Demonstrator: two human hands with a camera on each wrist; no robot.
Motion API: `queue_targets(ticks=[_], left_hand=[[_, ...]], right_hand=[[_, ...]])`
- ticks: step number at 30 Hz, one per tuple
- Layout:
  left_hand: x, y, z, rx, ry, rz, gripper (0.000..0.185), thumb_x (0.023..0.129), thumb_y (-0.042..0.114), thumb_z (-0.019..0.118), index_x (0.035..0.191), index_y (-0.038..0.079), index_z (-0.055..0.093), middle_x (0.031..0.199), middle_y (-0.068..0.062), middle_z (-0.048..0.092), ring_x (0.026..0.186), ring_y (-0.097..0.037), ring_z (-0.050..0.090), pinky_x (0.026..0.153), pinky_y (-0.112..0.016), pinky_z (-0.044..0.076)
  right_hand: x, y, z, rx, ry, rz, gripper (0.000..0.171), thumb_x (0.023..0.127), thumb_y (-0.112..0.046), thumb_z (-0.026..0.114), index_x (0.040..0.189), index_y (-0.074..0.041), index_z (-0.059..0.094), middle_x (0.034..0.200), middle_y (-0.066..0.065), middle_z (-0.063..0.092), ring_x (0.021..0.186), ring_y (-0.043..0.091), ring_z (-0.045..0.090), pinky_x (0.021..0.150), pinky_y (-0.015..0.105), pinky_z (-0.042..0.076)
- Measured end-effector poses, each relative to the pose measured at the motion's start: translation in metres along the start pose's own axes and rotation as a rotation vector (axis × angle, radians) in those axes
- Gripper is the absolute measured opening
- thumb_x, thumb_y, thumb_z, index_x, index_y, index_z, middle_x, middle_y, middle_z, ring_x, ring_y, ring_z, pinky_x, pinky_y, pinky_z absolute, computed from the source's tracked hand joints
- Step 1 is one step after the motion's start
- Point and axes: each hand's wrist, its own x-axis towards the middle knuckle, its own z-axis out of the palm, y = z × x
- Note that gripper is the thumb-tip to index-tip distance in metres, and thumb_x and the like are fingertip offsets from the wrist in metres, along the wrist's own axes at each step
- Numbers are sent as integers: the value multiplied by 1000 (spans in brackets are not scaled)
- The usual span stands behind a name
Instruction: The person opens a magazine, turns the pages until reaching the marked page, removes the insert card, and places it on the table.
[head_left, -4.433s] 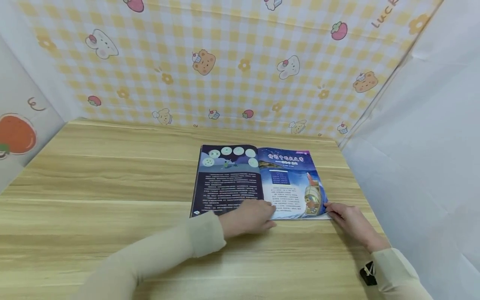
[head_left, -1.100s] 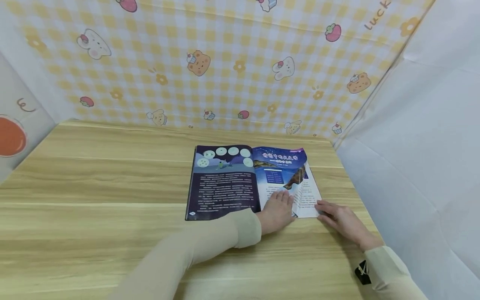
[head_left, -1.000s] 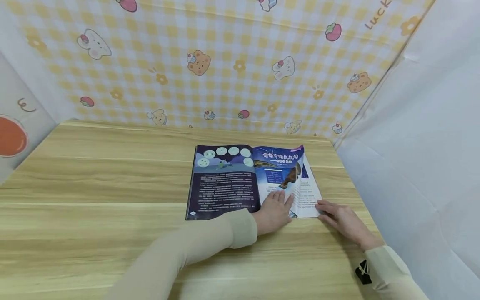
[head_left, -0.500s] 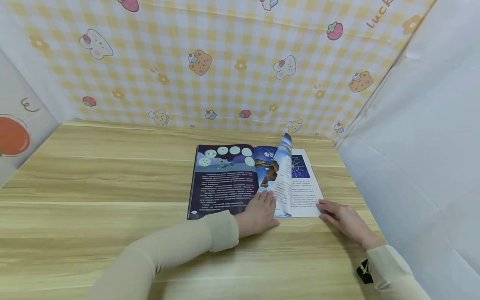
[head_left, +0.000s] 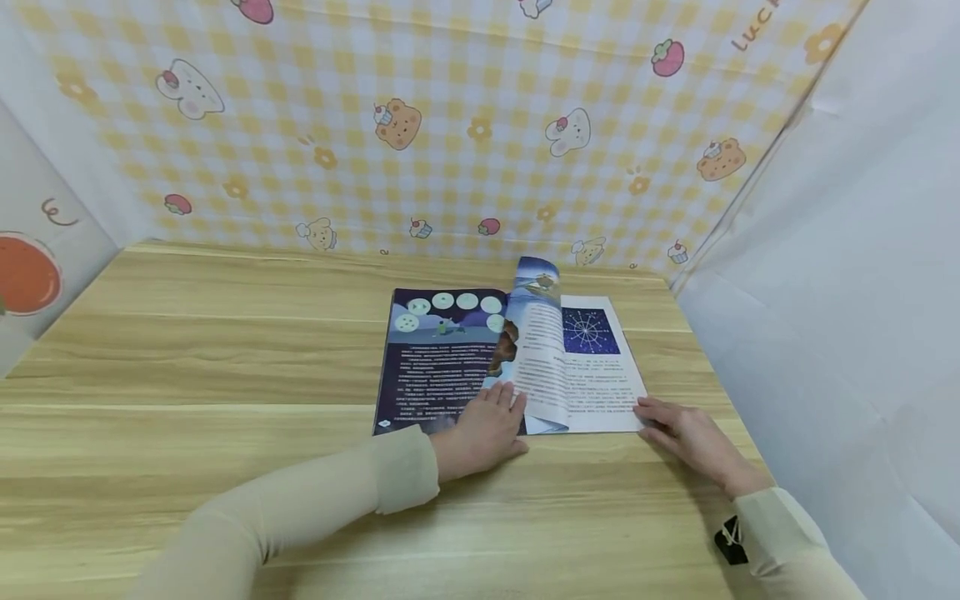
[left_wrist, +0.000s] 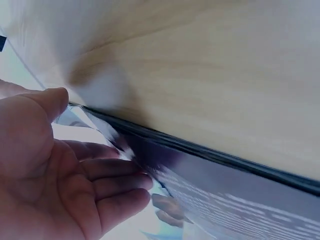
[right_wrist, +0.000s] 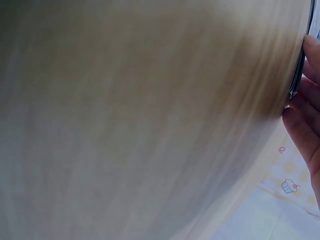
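An open magazine [head_left: 600, 392] lies on the wooden table, dark left page with pale circles, white right page with a blue star chart. One leaf [head_left: 543, 342] stands curled up over the spine, its top bent leftward. My left hand [head_left: 483, 429] presses this leaf's lower part with extended fingers [left_wrist: 120, 205]; in the left wrist view its thumb [left_wrist: 55, 102] is by the magazine's bottom edge. My right hand [head_left: 693, 437] holds the lower right corner; in the right wrist view thumb and fingers [right_wrist: 300, 132] sit around that corner, partly cut off by the frame.
A yellow-checked cloth with cartoon animals [head_left: 397, 125] hangs behind the table [head_left: 225, 350]. White sheeting [head_left: 840, 292] closes off the right side, near my right arm. A small black object [head_left: 730, 542] is at the right cuff.
My left hand has moved left across the magazine, sweeping the leaf from the right side over toward the spine. The star-chart page beneath has come into sight. The right hand stays at the corner.
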Motion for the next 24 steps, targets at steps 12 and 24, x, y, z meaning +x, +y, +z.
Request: queue_targets(ticks=[12,24], left_hand=[[-41,-32,9,42,127,-65,66,87,58,53,134,12,52,117,-20,62,103,-30,62,70,-34,55],[-82,-65,7,-25,133,-51,54,82,49,65,110,3,65,79,-13,67,71,-25,66,62,-39,55]], right_hand=[[1,5,-1,10,-2,2,31,76,-8,74,106,0,70,111,18,67,98,37,65,82,47,51],[3,4,-3,-3,33,-43,24,79,3,69,102,-3,72,106,14,69,95,34,66,79,45,53]])
